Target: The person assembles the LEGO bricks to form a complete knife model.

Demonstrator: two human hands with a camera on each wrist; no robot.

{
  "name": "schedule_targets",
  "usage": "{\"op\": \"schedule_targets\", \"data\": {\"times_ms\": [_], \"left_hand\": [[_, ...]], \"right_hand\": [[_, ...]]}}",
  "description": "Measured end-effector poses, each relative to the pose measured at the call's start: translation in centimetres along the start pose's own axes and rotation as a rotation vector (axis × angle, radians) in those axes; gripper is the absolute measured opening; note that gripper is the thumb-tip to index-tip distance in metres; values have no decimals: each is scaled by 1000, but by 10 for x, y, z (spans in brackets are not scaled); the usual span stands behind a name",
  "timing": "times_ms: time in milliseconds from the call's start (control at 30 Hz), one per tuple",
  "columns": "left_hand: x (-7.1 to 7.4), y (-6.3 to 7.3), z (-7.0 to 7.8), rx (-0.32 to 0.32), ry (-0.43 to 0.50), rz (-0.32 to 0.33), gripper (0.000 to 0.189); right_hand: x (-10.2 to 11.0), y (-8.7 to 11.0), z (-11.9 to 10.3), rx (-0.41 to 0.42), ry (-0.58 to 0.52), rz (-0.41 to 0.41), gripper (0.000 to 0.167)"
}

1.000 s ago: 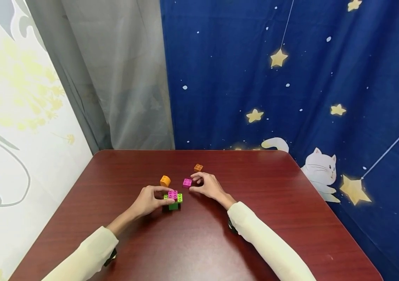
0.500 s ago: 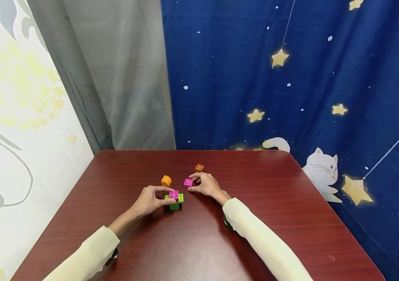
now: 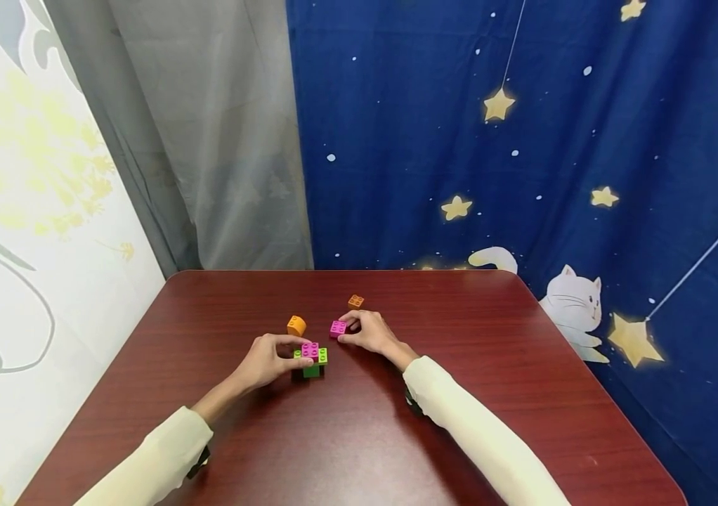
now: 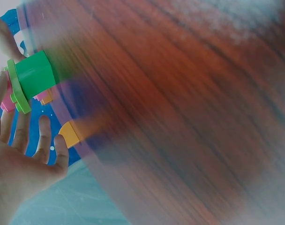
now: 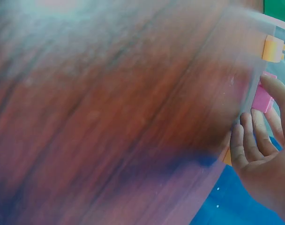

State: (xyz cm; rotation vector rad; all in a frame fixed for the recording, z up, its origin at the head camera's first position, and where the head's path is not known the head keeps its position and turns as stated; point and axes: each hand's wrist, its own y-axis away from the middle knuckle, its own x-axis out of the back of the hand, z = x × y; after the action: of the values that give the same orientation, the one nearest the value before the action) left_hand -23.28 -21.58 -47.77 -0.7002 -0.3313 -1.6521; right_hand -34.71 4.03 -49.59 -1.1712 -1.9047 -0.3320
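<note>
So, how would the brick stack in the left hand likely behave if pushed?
The stack would probably move as one stiff piece: its layers look flush and joined. Pushed high on one side, it might tip, as the lime brick overhangs the narrower green block. It is likely light, since its surfaces look plastic.

grey curtain (image 3: 239, 140) | blue star-print curtain (image 3: 397, 161) beside it | red-brown table (image 3: 492, 351)

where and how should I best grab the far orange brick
I'd likely pinch the orange brick by opposite side walls, coming from above: it sits studs up, its top looks uncovered, while the right hand and pink brick lie on its near side.
</note>
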Motion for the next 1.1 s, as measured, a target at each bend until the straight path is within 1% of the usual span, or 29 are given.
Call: {"op": "schedule_targets", "data": {"times_ms": [133, 333, 367, 600, 767, 1100], "left_hand": [[0, 0, -1, 2, -4, 2, 38], [-1, 0, 0, -28, 9, 6, 37], [-1, 0, 0, -38, 8, 6, 37], [0, 0, -1, -19, 14, 1, 36], [0, 1, 0, -41, 10, 6, 37], [-1, 0, -2, -41, 16, 7, 35]], "right_hand": [[1, 2, 0, 34, -25, 2, 39], [5, 6, -1, 82, -55, 5, 38], [6, 8, -2, 85, -62, 5, 38], [11, 15, -9, 95, -87, 11, 37], [17, 18, -14, 107, -84, 25, 38], [28, 24, -28, 153, -109, 22, 39]]}}
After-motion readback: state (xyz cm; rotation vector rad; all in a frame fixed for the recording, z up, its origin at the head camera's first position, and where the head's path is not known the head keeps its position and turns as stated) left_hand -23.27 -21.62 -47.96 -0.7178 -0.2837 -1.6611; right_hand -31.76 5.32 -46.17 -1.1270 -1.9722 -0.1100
